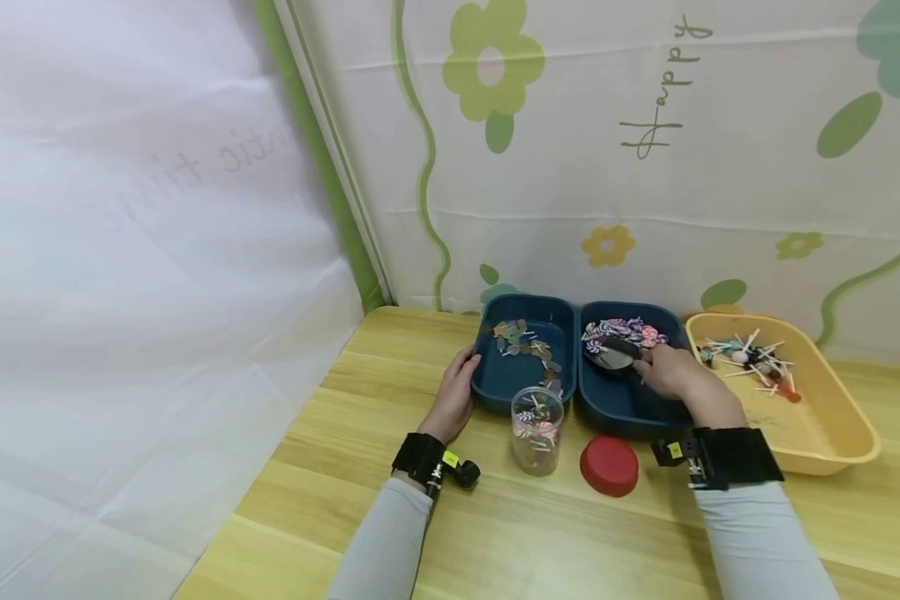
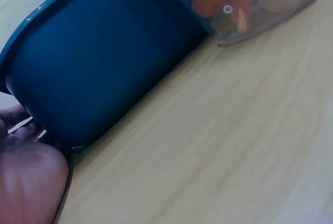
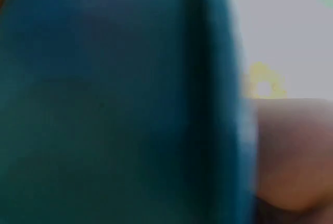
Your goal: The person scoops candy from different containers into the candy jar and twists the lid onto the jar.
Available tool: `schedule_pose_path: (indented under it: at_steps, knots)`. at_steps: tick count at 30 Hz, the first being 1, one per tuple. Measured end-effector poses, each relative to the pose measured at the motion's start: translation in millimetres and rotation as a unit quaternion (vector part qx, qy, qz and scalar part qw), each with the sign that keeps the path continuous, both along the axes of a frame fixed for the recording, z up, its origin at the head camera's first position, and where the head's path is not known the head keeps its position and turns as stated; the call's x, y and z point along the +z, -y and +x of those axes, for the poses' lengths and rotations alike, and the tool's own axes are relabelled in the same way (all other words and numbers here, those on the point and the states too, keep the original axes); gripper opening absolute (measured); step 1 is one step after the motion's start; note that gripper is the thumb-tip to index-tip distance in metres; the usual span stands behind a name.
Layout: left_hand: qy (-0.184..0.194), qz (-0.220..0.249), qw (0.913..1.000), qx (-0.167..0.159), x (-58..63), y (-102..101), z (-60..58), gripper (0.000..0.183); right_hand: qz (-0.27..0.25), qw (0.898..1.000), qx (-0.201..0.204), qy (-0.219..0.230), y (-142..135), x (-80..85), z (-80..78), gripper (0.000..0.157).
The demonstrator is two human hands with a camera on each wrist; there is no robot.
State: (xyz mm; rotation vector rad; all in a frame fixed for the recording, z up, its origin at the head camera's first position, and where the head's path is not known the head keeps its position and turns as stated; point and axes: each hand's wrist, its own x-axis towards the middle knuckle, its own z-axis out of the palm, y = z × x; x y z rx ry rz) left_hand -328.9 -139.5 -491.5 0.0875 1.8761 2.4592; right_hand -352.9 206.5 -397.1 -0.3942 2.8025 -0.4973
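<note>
In the head view, my left hand [image 1: 453,398] rests against the outer left wall of the left blue bin [image 1: 506,379], which holds small brownish and grey lollipops [image 1: 521,340]. My right hand [image 1: 671,373] grips a dark scoop [image 1: 612,358] inside the right blue bin [image 1: 630,404]. The scoop's bowl lies against pink and purple swirl lollipops [image 1: 622,332] at that bin's far end. In front of the left bin stands a clear plastic jar [image 1: 537,454], without a lid, with lollipops inside. The right wrist view is blurred, and the scoop is hidden there behind the blue wall.
A red lid [image 1: 609,467] lies on the wooden table [image 1: 555,542] to the right of the jar. At the right stands a yellow bin [image 1: 832,417] with mixed lollipops [image 1: 757,362]. A printed curtain [image 1: 555,192] hangs close behind the bins.
</note>
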Motion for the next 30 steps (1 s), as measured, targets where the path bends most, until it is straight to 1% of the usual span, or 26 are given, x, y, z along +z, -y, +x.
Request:
schedule_pose_path:
  at_steps: [4,7,11,17,22,25,28,29,30]
  knots:
    - [-0.004,0.003,1.0000,-0.004,-0.5,0.3,0.6,0.051,-0.006,1.000,0.026,0.015,-5.6,7.3,3.8,0.031]
    - [-0.004,0.006,1.0000,-0.005,-0.5,0.1,0.5,0.051,-0.026,0.998,0.045,0.029,-11.7,11.6,6.5,0.033]
    - [-0.004,0.005,1.0000,-0.003,-0.4,-0.3,0.0,0.051,-0.064,0.995,0.052,0.057,-21.6,15.9,8.8,0.036]
    - [0.002,0.001,1.0000,0.003,-1.4,-0.1,-0.5,0.050,-0.097,0.990,0.074,0.075,-35.4,19.1,10.6,0.036]
    - [0.000,0.000,1.0000,0.001,-1.4,0.3,-0.4,0.051,-0.132,0.984,0.074,0.094,-47.8,17.8,12.2,0.042]
    - [-0.001,-0.002,1.0000,0.000,-0.8,0.1,0.1,0.051,-0.142,0.983,0.068,0.090,-55.0,19.5,15.0,0.042]
    - [-0.001,-0.001,1.0000,0.001,-0.5,-0.3,0.4,0.051,-0.177,0.977,0.061,0.098,-61.2,25.8,19.3,0.042]
    - [-0.001,0.000,1.0000,0.001,-0.5,-0.4,0.4,0.051,-0.192,0.974,0.064,0.099,-62.6,28.3,20.9,0.043]
    - [0.000,0.001,1.0000,0.002,-0.7,-0.4,0.3,0.052,-0.215,0.969,0.070,0.104,-63.2,31.5,22.5,0.043]
